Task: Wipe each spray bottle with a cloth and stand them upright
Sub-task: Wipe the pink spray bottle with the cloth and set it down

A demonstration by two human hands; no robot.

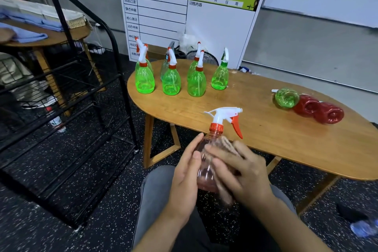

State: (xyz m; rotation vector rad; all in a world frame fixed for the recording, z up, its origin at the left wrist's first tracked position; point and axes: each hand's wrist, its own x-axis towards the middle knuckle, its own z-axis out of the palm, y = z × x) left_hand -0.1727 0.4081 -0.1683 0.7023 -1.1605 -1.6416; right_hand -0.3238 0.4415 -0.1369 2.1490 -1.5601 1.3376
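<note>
So the oval wooden tabletop (266, 145) has a bunch of clear green plastic spray bottles (170, 80) already standing upright at the far left. Over at the right end, one more green bottle (286, 97) and two red plastic ones (319, 109) are on their sides, so I'd guess those are still waiting.

Right now it's mid-wipe. The left hand (187, 172) is wrapped around the pale red see-through bottle with a white-and-orange trigger head (206, 170), held upright over the lap, just off the tabletop's near edge. The right hand (243, 170) presses a beige ribbed cloth (226, 149) against its side. It's blurry, probably rubbing.

Next up is likely standing it with the green ones, then grabbing one lying down.
</note>
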